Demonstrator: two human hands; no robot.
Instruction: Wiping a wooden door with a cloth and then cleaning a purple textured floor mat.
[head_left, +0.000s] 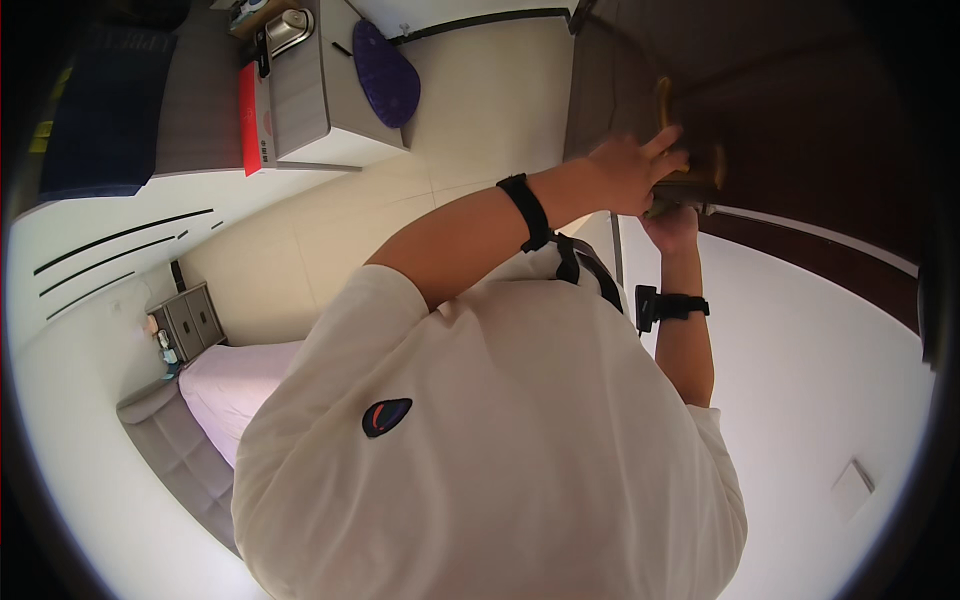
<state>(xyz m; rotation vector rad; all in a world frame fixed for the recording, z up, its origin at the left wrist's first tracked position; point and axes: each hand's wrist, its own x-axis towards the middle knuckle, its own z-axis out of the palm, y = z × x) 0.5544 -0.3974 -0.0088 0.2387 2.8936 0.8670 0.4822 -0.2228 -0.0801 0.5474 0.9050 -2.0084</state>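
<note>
Before me on the right stands a dark brown door (795, 127) with a brass-coloured door handle (664, 101), blurred. My left hand (630, 174) reaches across to the handle's lower part, two fingers spread apart over it. Whether those fingers grip the metal is not clear. Just below, my right hand (673, 227) is raised to the underside of the same fitting, near the door's edge. Its fingers are mostly hidden behind the fitting and my left hand. A small dark piece between the two hands is too blurred to name. Both wrists wear black straps.
A grey cabinet (300, 97) at upper left bears a red-and-white box (255, 120) and a metal appliance (289, 30). A purple oval mat (386, 75) leans against its side. A bed (240, 390) and a nightstand (187, 322) are at left, a white wall (795, 375) at right.
</note>
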